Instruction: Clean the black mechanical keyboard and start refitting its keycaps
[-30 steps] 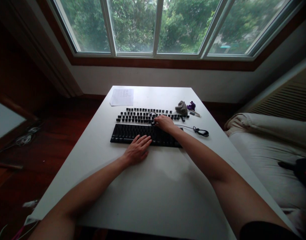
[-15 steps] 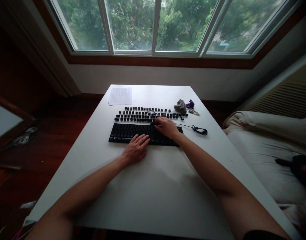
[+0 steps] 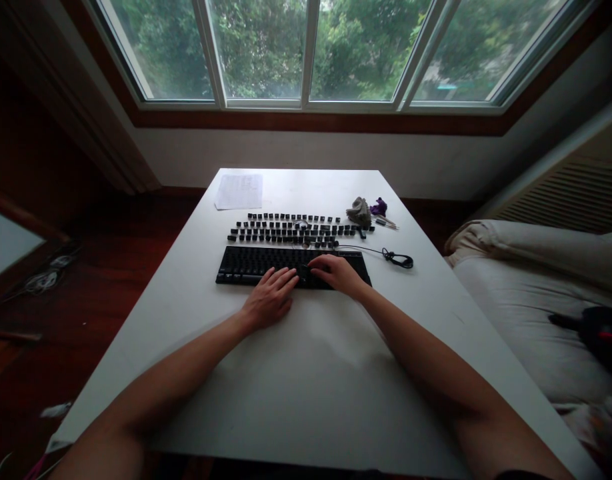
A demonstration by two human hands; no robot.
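A black keyboard point(image 3: 251, 260) lies on the white table. My left hand point(image 3: 271, 297) rests with its fingers stretched out on the keyboard's front edge and the palm on the table. Over the right half of the keyboard is my right hand point(image 3: 336, 273), thumb and fingertips brought together in a pinch close to the keys. Whatever is between those fingertips is too small and dark to make out. Behind the keyboard, loose black keycaps point(image 3: 271, 232) stand in several rows. The keyboard's cable point(image 3: 400, 259) lies bundled to the right.
A grey cloth point(image 3: 359, 212), a purple cloth point(image 3: 379, 207) and a small slim tool point(image 3: 387, 222) lie at the back right. Printed paper point(image 3: 239, 191) is at the back left. A window stands beyond the table point(image 3: 296, 380); a cushioned seat point(image 3: 501, 320) is on the right.
My right hand has moved from the keyboard's back edge, near the loose keycaps, toward me and down over the keys. My left hand has stayed in place.
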